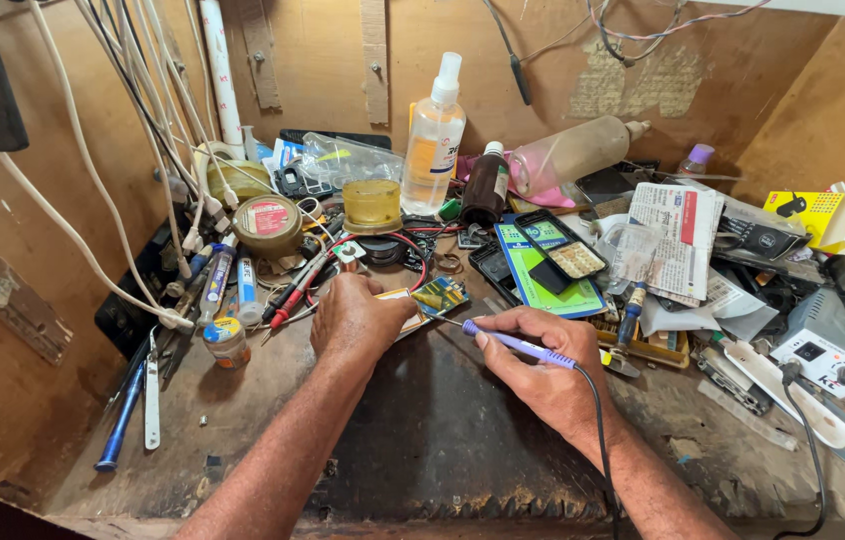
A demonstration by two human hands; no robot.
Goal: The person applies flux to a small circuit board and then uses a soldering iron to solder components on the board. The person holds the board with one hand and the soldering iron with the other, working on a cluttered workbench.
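Observation:
My left hand (358,322) rests on the dark bench mat and pins down a small phone circuit board (440,296) near the middle of the bench. My right hand (543,365) grips a purple-handled soldering iron (518,344) like a pen. Its thin metal tip points left and touches the board's near edge. The iron's black cord (598,440) trails back over my right wrist. Part of the board is hidden under my left fingers.
A clear spray bottle (435,135), a brown bottle (486,184), a round tin (267,222) and a yellow jar (372,204) stand behind. Pens and tweezers (153,400) lie left. A white soldering station (828,350), papers and phone parts crowd the right. Cables hang at upper left.

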